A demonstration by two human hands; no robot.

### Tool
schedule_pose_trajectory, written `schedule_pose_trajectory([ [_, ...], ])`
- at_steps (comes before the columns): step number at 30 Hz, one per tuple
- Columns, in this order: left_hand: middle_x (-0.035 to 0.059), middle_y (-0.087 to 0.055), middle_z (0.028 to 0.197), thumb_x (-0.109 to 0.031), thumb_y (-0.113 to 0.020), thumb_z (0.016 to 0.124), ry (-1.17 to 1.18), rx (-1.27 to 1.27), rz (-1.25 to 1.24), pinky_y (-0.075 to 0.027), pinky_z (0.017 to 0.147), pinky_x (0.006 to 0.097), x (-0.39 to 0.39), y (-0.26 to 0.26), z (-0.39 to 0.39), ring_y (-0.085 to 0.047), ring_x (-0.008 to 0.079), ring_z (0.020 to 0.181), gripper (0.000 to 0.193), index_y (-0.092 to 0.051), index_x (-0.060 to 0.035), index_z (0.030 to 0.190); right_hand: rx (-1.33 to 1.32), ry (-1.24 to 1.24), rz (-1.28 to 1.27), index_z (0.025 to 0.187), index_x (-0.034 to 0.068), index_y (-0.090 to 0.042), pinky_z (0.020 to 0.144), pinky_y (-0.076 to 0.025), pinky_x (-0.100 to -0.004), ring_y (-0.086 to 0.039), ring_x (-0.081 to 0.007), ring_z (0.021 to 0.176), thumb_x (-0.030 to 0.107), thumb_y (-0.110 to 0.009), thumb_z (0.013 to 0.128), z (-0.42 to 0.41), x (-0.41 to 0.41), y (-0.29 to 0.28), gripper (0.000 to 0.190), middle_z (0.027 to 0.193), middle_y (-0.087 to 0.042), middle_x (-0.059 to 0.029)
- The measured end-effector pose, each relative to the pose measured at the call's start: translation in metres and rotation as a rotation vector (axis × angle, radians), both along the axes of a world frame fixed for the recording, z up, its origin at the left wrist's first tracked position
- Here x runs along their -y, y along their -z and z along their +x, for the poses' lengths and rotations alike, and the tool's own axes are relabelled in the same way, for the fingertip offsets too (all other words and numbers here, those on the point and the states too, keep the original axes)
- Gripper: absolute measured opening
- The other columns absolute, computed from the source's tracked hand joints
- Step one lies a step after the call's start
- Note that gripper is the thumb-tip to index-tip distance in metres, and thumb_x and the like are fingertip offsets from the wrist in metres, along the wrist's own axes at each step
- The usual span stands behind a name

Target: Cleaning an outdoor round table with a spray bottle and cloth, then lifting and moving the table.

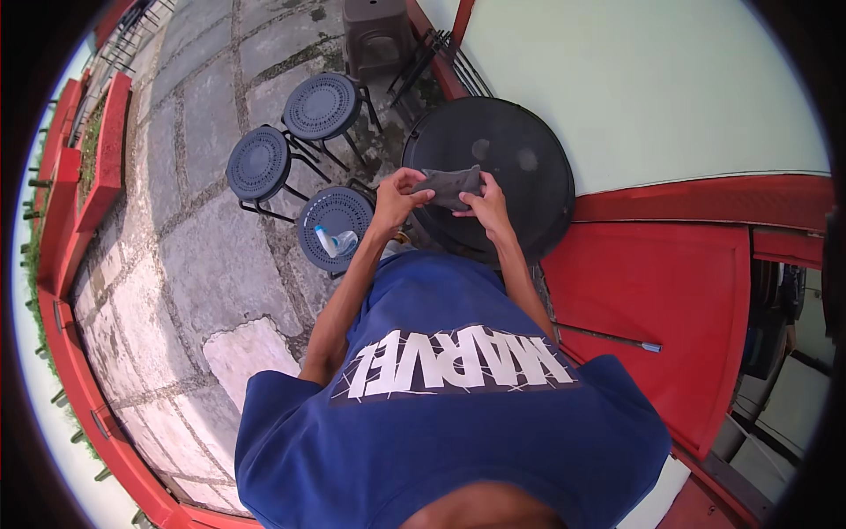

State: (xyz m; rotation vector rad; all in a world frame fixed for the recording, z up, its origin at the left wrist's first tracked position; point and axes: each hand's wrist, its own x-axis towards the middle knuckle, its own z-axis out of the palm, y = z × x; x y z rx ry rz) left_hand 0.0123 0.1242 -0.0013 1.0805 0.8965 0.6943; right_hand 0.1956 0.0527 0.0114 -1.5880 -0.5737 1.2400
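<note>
A dark grey cloth (449, 188), apparently folded, is stretched between my two hands. My left hand (399, 197) pinches its left end between thumb and fingers. On the other end my right hand (488, 203) has a similar thumb-and-finger grip. Both hands are over the near left part of a round black tabletop (509, 165), which shows two pale blotches. Left of my left forearm, a clear spray bottle (338, 244) with a white and blue head lies on a round perforated metal stool (330, 215).
Two more perforated stools (322, 106) (259, 163) stand to the left on stone paving (218, 258). A brown plastic stool (377, 33) is at the back. A white wall (648, 92) and a red panel (661, 284) border the right. Red planters (106, 152) line the left.
</note>
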Motion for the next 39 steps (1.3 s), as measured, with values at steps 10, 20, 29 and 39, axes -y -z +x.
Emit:
schedule_pose_trajectory([
  [10, 0.0019, -0.064, 0.081, 0.001, -0.075, 0.076, 0.07, -0.089, 0.014, -0.049, 0.065, 0.0216, 0.004, -0.01, 0.0, -0.06, 0.0077, 0.072, 0.029, -0.06, -0.0006, 0.101, -0.611, 0.259, 0.035, 0.094, 0.003, -0.061, 0.083, -0.057, -0.0402, -0.066, -0.0243, 0.092, 0.012, -0.067, 0.085, 0.015, 0.02, 0.041, 0.015, 0.094, -0.065, -0.0123],
  [20, 0.0069, -0.067, 0.081, -0.002, -0.076, 0.074, 0.211, -0.391, 0.28, -0.05, 0.064, 0.0254, 0.008, -0.012, -0.005, -0.063, 0.0108, 0.071, 0.024, -0.065, 0.0012, 0.095, 0.266, 0.141, -0.071, 0.093, 0.002, -0.061, 0.075, -0.053, -0.0327, -0.064, -0.0162, 0.081, 0.019, -0.065, 0.088, 0.011, 0.019, 0.051, 0.018, 0.079, -0.064, -0.0088],
  [29, 0.0136, -0.064, 0.075, -0.029, -0.076, 0.076, 0.246, -0.643, 0.672, -0.048, 0.062, 0.0368, 0.007, -0.028, -0.005, -0.063, 0.0289, 0.069, 0.03, -0.067, -0.0004, 0.081, 0.398, 0.105, 0.151, 0.091, 0.002, -0.056, 0.061, -0.043, -0.0293, -0.054, -0.0105, 0.063, 0.024, -0.062, 0.091, 0.013, 0.016, 0.038, 0.023, 0.066, -0.059, -0.0065],
  [39, 0.014, -0.061, 0.063, -0.015, -0.081, 0.07, 0.402, -0.517, 0.539, -0.048, 0.058, 0.0341, 0.003, -0.021, -0.016, -0.063, 0.0245, 0.061, 0.027, -0.063, 0.0029, 0.08, -0.073, -0.118, 0.228, 0.111, 0.006, -0.049, 0.069, -0.046, -0.0251, -0.056, -0.0091, 0.078, -0.006, -0.063, 0.081, 0.026, 0.045, 0.01, 0.036, 0.087, -0.06, -0.0044],
])
